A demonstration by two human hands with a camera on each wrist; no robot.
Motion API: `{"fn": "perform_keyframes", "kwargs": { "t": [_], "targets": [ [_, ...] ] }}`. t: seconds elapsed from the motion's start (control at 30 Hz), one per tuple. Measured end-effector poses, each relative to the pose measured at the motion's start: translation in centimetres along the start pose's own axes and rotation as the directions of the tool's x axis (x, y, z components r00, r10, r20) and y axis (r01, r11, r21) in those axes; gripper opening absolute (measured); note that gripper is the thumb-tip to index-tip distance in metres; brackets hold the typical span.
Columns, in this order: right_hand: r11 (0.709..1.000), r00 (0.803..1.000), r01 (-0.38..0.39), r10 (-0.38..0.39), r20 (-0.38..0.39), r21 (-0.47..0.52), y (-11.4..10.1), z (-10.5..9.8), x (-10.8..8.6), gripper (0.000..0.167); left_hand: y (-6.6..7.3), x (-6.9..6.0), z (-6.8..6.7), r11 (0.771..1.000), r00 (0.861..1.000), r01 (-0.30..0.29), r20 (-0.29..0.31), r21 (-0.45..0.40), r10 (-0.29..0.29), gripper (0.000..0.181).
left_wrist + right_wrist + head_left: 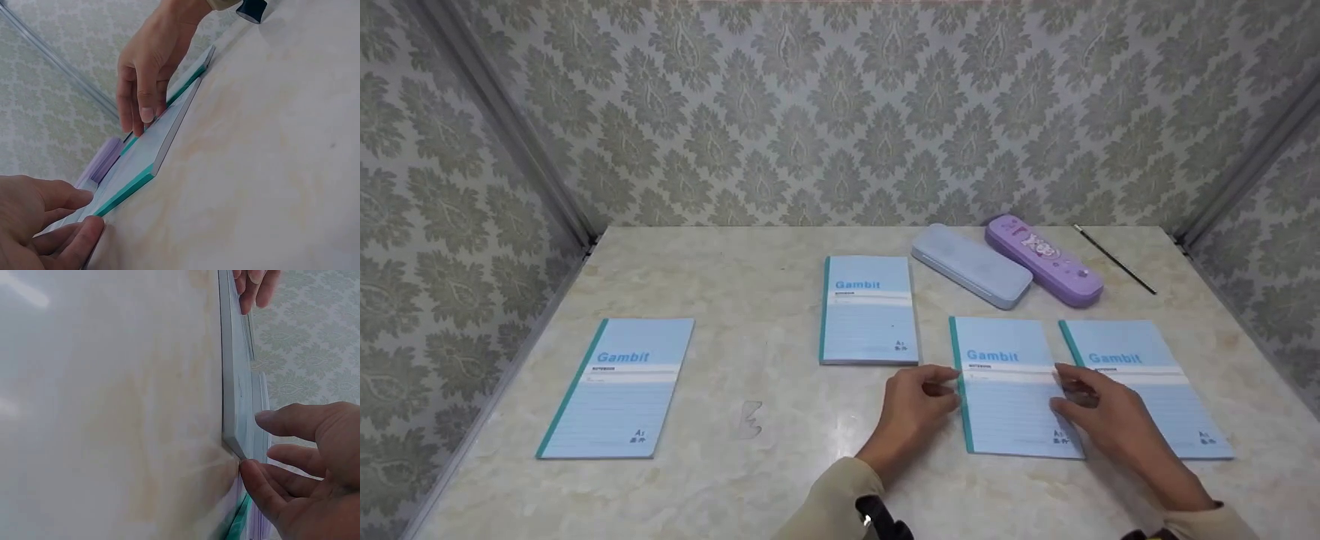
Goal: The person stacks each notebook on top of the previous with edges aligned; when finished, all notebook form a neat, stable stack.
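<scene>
One blue notebook (1005, 416) lies flat on the marbled table (720, 300) in my head view, between the left hand (919, 409) and the right hand (1106, 412). Neither hand is clenched: the left's relaxed fingertips meet the green spine, the right's the opposite edge. I see a second notebook (1155, 409) partly hidden by the right hand, and a third notebook (870, 330) farther back, near a pale blue case (971, 266). My left wrist view shows the left fingers parted at the spine. My right wrist view shows the right fingers spread beside a corner; I cannot tell how firmly they press.
</scene>
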State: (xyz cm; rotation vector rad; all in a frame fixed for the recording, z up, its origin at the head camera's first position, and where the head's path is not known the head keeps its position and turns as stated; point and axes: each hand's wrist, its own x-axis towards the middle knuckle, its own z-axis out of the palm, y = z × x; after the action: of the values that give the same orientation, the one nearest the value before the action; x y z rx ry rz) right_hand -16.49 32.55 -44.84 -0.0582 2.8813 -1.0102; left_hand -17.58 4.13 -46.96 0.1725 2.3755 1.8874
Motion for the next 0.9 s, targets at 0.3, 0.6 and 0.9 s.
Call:
{"fn": "perform_keyframes", "kwargs": {
  "t": [0.3,0.6,0.9],
  "targets": [
    [1.0,0.999,0.018,-0.019,-0.031,-0.014,-0.13,-0.14,-0.49,0.054,0.09,-0.51,-0.26,1.0,1.0,-0.015,0.009,0.018,0.015,0.026],
    [1.0,0.999,0.0,0.001,-0.041,0.019,-0.27,0.23,-0.65,0.049,0.14,-0.54,-0.14,1.0,1.0,0.022,0.02,0.003,-0.022,0.027],
    [0.991,0.997,-0.076,0.078,-0.017,0.109,-0.28,0.33,-0.85,0.051,0.31,-0.81,-0.14,0.999,0.999,0.03,0.03,-0.041,-0.029,0.032]
  ]
}}
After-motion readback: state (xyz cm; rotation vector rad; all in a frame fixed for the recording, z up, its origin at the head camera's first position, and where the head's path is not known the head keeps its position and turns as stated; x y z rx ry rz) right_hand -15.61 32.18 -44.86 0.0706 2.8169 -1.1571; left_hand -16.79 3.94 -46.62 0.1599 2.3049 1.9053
